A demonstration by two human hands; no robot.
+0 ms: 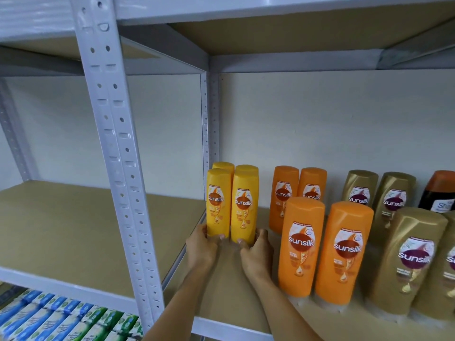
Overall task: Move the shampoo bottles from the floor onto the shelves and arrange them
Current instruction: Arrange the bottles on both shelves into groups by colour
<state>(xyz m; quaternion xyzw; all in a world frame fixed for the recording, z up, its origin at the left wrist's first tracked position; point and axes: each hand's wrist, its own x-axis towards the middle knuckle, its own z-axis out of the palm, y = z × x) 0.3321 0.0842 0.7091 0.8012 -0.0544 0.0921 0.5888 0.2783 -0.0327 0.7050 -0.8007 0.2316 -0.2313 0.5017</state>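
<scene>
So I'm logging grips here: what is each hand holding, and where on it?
Each hand grips one front yellow bottle at its base: left hand on the left yellow bottle, right hand on the right yellow bottle.

A pale grey metal rack [115, 148] with slotted, hole-punched uprights fills the view, carrying tan board shelves [73, 230] edged in the same grey metal. Behind it stands a plain off-white wall [332, 119], evenly lit, with the underside of the shelf above [283, 33] in shadow. On the level below, at the lower left, lie rows of blue and green boxes [61, 318].
</scene>
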